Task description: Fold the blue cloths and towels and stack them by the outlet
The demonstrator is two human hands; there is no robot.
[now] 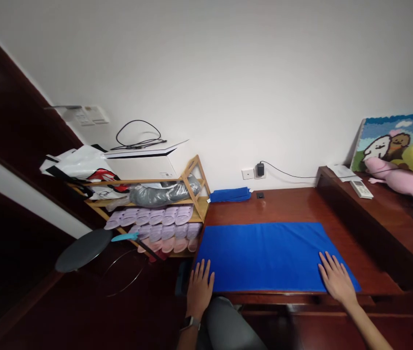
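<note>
A bright blue cloth (265, 257) lies spread out on the reddish-brown wooden desk (283, 204), with slight wrinkles toward its right side. My left hand (199, 287) rests at the cloth's near left corner, fingers stretched out and palm down. On the near right part of the cloth, my right hand (336, 278) lies flat with its fingers apart. Neither hand grips anything. Against the wall at the back left of the desk sits a folded stack of blue cloth (230, 194).
Left of the desk stands a wooden rack (197, 194) with several slippers (166, 215) and a white box (144, 165) on top. A round stool (84, 250) is further left. On the raised right-hand surface are a remote control (361, 189), a pink plush toy (403, 181) and a picture (388, 138).
</note>
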